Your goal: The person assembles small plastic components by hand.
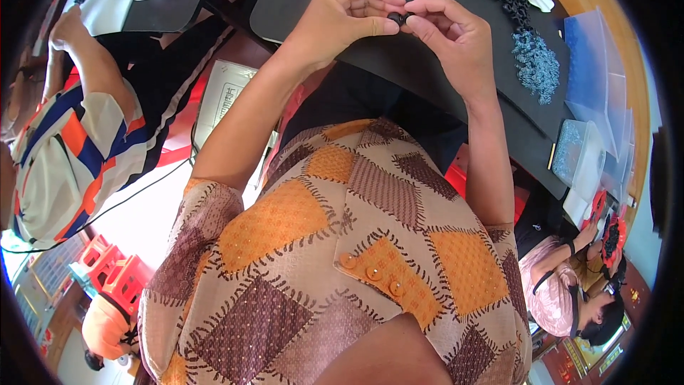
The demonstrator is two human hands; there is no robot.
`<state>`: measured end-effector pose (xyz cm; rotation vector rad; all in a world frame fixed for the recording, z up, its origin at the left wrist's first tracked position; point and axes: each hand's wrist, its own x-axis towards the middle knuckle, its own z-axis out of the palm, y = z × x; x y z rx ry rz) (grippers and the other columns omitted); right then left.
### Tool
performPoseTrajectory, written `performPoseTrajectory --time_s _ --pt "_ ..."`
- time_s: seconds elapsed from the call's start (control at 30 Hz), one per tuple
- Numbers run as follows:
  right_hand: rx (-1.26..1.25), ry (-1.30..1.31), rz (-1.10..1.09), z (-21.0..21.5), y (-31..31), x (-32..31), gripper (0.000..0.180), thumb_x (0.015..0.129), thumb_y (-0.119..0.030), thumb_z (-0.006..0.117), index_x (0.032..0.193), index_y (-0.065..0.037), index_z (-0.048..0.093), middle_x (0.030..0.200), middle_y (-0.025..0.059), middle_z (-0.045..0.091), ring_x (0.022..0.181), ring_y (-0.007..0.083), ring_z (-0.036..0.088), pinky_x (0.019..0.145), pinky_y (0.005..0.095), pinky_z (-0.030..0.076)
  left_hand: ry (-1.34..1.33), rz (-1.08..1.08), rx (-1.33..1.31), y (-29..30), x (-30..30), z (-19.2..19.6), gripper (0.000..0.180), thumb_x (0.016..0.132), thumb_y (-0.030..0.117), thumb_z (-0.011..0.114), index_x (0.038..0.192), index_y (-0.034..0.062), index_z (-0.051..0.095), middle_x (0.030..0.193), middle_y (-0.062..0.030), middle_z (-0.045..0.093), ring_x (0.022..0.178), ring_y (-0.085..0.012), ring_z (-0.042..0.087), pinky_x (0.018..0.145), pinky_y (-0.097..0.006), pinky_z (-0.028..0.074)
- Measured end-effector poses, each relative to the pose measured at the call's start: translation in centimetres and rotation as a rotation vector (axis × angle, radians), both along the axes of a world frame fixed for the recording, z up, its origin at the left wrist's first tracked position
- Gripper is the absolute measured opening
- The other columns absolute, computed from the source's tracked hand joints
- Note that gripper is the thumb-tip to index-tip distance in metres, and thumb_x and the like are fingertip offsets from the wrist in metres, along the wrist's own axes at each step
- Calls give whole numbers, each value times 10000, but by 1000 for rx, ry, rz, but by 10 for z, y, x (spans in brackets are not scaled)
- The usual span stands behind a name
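Pieces (396, 19) — black, rounded — in both hands (339, 20) (456, 39).

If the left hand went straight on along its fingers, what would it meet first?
Most likely the right hand, which faces the left hand across the small black pieces held between them; this single view leaves unclear whether the hands touch.

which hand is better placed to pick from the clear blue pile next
Likely the right hand: it is nearer the clear blue pile, which lies to its right. The left hand is farther off; both hold small black parts.
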<state>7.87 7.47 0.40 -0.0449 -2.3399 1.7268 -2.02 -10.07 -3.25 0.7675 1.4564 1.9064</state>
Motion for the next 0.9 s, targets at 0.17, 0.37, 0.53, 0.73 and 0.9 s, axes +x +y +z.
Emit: performPoseTrajectory --time_s 0.17,0.37,0.53,0.73,0.9 --pt "-48 10 0 3 5 5 148 891 -37 687 1038 -23 700 906 31 719 842 82 679 765 214 523 -142 7 95 8 6 -2 354 826 -26 737 1167 23 653 1101 -75 681 1000 -128 648 927 -266 521" --pt "-86 32 -14 4 10 8 133 891 -34 689 1024 -20 694 890 19 712 846 82 679 759 209 522 -211 6 97 12 8 -5 349 830 -33 732 1164 25 651 1106 -79 679 998 -130 649 932 -265 520" --pt "-125 32 -37 12 11 10 128 893 -41 695 1019 -23 691 885 9 705 835 78 672 740 202 514 -234 30 118 12 10 -3 322 825 -36 728 1135 -27 642 1104 -108 672 1015 -170 654 921 -295 530" --pt "94 65 -49 15 6 7 140 848 -21 723 985 -45 712 876 -1 707 777 62 645 703 212 510 -205 -8 139 11 8 -3 335 833 -43 726 1155 21 657 1060 -62 681 966 -115 648 916 -258 527" --pt "187 128 -37 17 3 6 116 813 0 732 920 -45 729 877 17 715 758 90 655 679 222 515 -102 13 87 10 6 0 314 832 -34 732 1135 14 664 1052 -60 684 960 -102 643 899 -247 528"
